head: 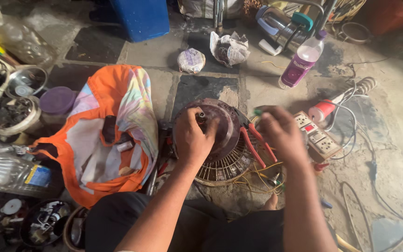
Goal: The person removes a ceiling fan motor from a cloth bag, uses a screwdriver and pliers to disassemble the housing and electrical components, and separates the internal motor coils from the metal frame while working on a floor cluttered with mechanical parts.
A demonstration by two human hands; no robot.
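Note:
A round dark-brown fan motor housing [222, 122] sits on a slotted metal base [225, 165] on the stone floor in front of me. My left hand [193, 137] rests on top of the housing, fingers closed around the small shaft at its centre. My right hand [281, 133] is blurred, just right of the motor, with something small and green at its fingertips; what it is cannot be made out. Red-handled pliers [256, 144] lie against the motor's right side, and thin yellow wires [257, 179] trail beneath them.
An orange cloth bag [113, 135] with small parts lies at left. A power strip [317, 135] with white cables is at right, a plastic bottle [302, 59] behind it. Bowls of scrap parts [17, 114] and a clear bottle [10, 172] crowd the left edge. A blue bin [141, 18] stands behind.

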